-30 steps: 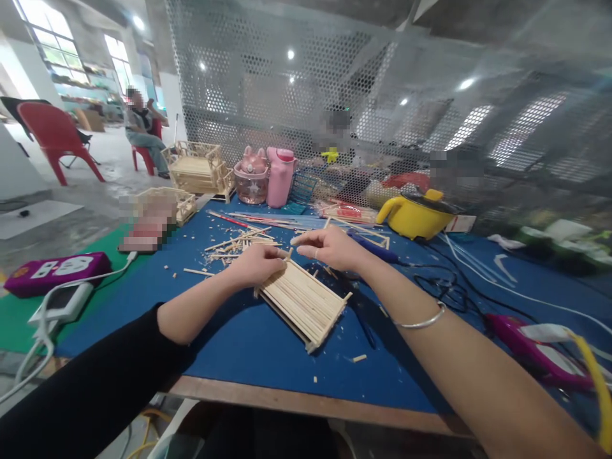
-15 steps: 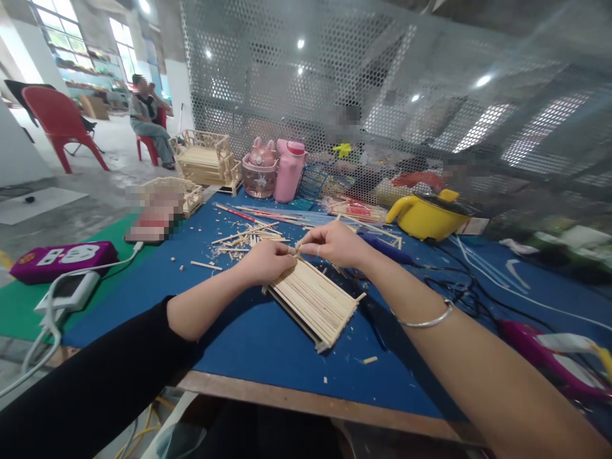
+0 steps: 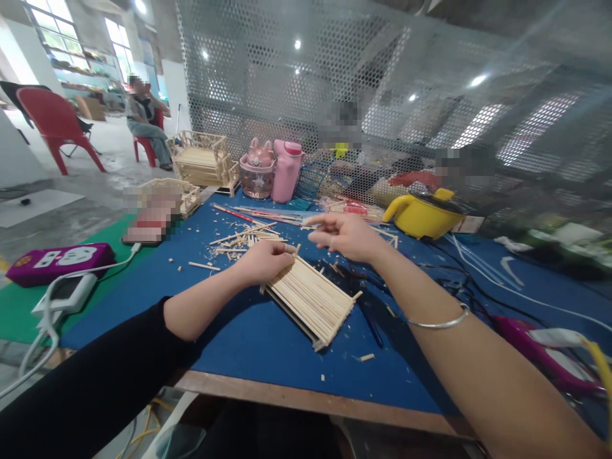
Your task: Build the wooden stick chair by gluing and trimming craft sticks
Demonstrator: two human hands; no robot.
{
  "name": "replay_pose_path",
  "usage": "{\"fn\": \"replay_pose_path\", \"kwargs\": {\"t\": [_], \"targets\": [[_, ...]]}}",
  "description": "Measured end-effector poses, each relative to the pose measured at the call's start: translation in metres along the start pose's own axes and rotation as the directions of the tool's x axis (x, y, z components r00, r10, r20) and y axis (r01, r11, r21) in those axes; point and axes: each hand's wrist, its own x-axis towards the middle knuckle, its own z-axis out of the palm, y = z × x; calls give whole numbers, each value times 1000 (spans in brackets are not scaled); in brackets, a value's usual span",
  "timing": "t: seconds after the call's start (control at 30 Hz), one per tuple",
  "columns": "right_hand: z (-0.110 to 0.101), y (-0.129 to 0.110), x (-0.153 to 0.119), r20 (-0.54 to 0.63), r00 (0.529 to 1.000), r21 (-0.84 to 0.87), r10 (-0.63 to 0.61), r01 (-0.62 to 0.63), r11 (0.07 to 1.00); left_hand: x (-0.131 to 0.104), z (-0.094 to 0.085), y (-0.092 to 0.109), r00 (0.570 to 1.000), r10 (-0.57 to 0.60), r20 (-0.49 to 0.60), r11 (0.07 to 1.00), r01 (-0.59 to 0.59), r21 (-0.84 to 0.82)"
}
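Lying near the middle of the blue tabletop (image 3: 224,357), a ribbed rectangular panel of pale wooden sticks (image 3: 310,293) is slanting toward the near right. The left hand (image 3: 264,262) is pinching its far-left corner, fingers closed; the right hand (image 3: 351,239) is hovering beyond its far edge, thumb and forefinger slightly parted, holding nothing visible.

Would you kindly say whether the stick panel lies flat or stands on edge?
The panel lies flat, slatted side up, the left hand at one corner.
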Motion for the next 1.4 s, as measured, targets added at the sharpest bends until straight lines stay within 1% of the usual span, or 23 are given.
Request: {"fn": "replay_pose_path", "kwargs": {"t": [0.03, 0.07, 0.1, 0.17, 0.23, 0.3, 0.4, 0.47, 0.5, 0.57, 0.6, 0.63, 0.7, 0.8, 0.83, 0.9, 0.93, 1.0, 1.07, 1.13, 1.23, 1.3, 1.4], "targets": [[-7, 1, -6, -90, 996, 59, 22, -17, 998, 1, 0, -1, 1000, 6, 7, 999, -6, -39], [-13, 3, -14, -200, 979, 107, 36, -15, 994, 1, 0, -2, 1000, 8, 16, 997, -7, -73], [-18, 6, -23, -299, 953, 142, 51, -8, 990, 1, 0, -3, 1000, 2, 27, 995, 0, -101], [-26, 15, -44, -435, 896, 184, 92, -12, 983, 1, 1, -4, 999, -24, 49, 990, 30, -135], [-29, 26, -64, -479, 869, 178, 122, -40, 983, -1, 1, -5, 997, -53, 59, 987, 61, -147], [-28, 38, -79, -514, 849, 124, 122, -67, 990, -5, 2, -4, 996, -74, 46, 983, 80, -162], [-24, 50, -88, -531, 843, 31, 85, -81, 996, -13, 5, -3, 995, -93, 27, 957, 97, -272], [-20, 53, -88, -547, 837, -37, 8, -34, 999, -20, 9, -3, 994, -106, -9, 931, 96, -353], [-18, 54, -86, -547, 836, -79, -43, -1, 997, -24, 11, -4, 991, -119, -54, 923, 90, -373], [-13, 54, -84, -502, 856, -154, -121, 50, 987, -32, 16, -4, 981, -130, -146, 925, 66, -375], [-11, 55, -83, -464, 875, -171, -136, 62, 983, -37, 18, -4, 975, -131, -178, 928, 57, -369], [-9, 55, -83, -426, 895, -173, -132, 63, 983, -41, 20, -4, 972, -132, -193, 929, 53, -367], [-5, 57, -83, -363, 927, -154, -97, 43, 987, -49, 22, -5, 970, -155, -189, 922, 73, -379], [-4, 60, -84, -317, 948, -111, -42, 7, 994, -54, 20, -7, 975, -163, -153, 920, 94, -381], [-4, 60, -84, -314, 949, -98, -34, 3, 995, -54, 18, -8, 976, -144, -164, 933, 79, -351], [-5, 61, -84, -324, 946, -76, -29, 5, 997, -51, 12, -13, 966, -67, -249, 976, 12, -216], [-6, 61, -84, -336, 941, -70, -32, 9, 997, -49, 9, -15, 952, -14, -306, 993, -23, -118], [-7, 60, -83, -374, 926, -69, -48, 23, 997, -46, 4, -20, 915, 88, -393, 995, -67, 69], [-8, 59, -82, -421, 904, -82, -71, 40, 996, -46, 2, -23, 889, 168, -425, 974, -82, 212], [-7, 58, -82, -448, 890, -102, -86, 45, 994, -45, 0, -22, 884, 222, -412, 930, -64, 363], [-6, 59, -81, -432, 900, -113, -67, 20, 993, -35, -10, -15, 894, 265, -361, 826, -17, 564], [-5, 59, -81, -400, 915, -125, -51, 1, 992, -22, -23, -9, 893, 270, -360, 783, 13, 621], [-4, 60, -83, -362, 930, -161, -57, -2, 987, 3, -46, -7, 882, 244, -403, 737, 101, 669]]}}
